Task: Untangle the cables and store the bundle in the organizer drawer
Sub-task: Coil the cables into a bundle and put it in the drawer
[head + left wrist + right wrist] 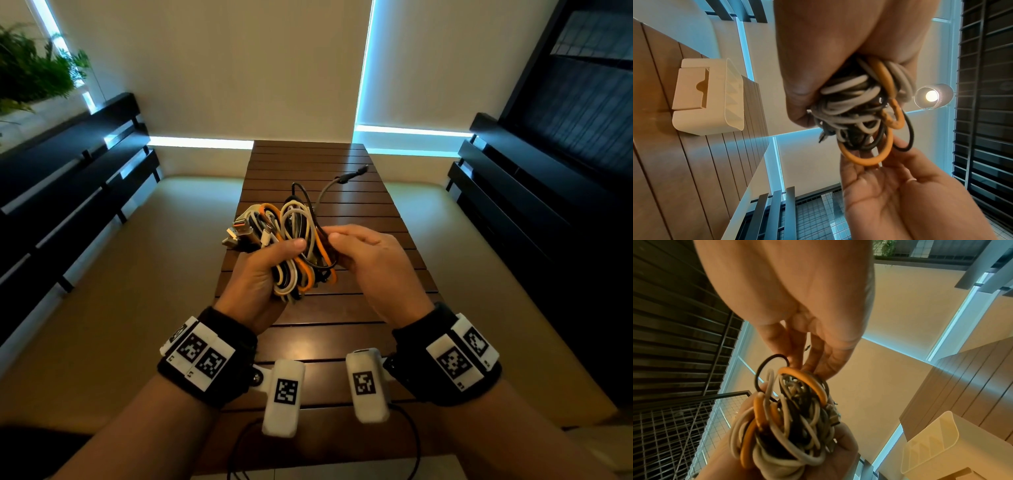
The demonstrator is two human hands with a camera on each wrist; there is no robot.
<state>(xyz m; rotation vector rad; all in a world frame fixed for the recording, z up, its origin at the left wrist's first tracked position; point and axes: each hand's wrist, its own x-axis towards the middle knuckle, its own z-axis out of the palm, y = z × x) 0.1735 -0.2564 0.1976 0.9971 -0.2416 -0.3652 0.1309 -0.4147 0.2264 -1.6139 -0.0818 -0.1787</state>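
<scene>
Only the wrist views show the cream plastic organizer box with ribbed inner dividers point(711, 97), standing on the brown slatted wooden table point(308, 329); the head view misses it. The tangled bundle of white, orange, grey and black rubbery cables point(294, 246) is held above the table's centre. The left hand point(263, 274) wraps curled fingers round the bundle's loops at 7 o'clock. The right hand point(370, 263), at 3 o'clock, pinches a thin black cable loop point(764, 368) with its fingertips point(797, 360).
</scene>
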